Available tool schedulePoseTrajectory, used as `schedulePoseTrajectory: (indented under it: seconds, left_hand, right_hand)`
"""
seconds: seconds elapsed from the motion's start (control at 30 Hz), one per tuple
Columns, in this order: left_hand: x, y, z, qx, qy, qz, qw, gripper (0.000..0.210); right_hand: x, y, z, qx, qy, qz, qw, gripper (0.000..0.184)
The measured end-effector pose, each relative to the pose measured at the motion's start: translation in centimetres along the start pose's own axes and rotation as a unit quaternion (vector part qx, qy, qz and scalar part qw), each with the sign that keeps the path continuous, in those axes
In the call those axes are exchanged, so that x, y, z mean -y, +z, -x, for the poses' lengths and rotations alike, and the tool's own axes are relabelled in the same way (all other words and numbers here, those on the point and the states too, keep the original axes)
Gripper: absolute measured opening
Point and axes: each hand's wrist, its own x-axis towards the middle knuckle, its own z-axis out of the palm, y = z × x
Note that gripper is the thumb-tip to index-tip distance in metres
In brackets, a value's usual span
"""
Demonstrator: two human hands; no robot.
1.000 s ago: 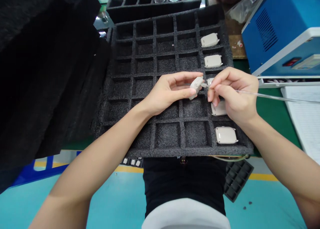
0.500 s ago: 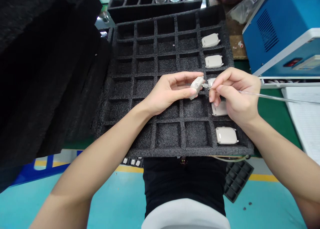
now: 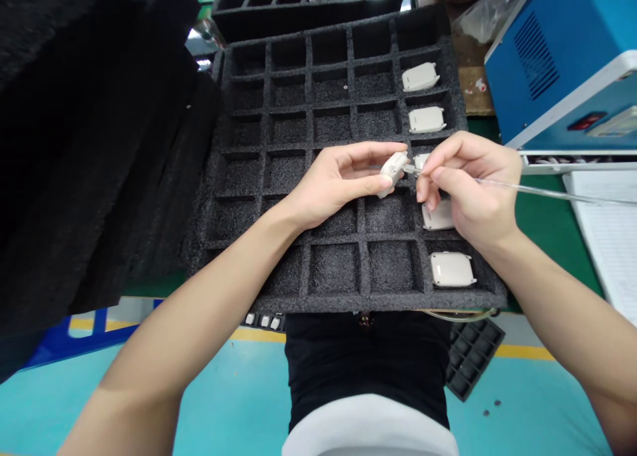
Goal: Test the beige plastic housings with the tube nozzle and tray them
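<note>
Turquoise floor [image 3: 233,396] with yellow stripe [image 3: 525,352]

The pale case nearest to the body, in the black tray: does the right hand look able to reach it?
Probably yes: this case lies uncovered in the tray, close to the right hand. However, that hand holds a clear tube, which may hinder picking up.

Room beyond hands [image 3: 326,185]; foam [image 3: 134,151] apparently blocks left.

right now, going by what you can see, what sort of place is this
Probably a small-parts factory workstation: a foam tray holds matching pale cases, a boxy blue machine stands beside it, and the blue-green floor carries a yellow stripe.
</note>
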Motion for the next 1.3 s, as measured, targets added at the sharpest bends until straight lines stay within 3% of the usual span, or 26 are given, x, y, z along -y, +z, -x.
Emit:
schedulePoseTrajectory:
  seconds: [0.27,0.6,1.3]
  left_hand:
    - [0.09,0.00,-0.13,-0.007,0.009,-0.012,1.000,0.041]
    - [0.01,-0.03,-0.15,-0.033,-0.030,-0.020,0.999,0.040]
    - [-0.74,0.31,0.12,-0.039,-0.052,-0.011,0.998,0.041]
  right_hand:
    - [0.16,0.05,0.05,-0.006,0.036,0.021,0.999,0.009]
    - [0.27,0.14,-0.34,0.012,0.104,-0.012,0.994,0.006]
    - [0.34,0.25,-0.32,0.014,0.121,-0.043,0.992,0.004]
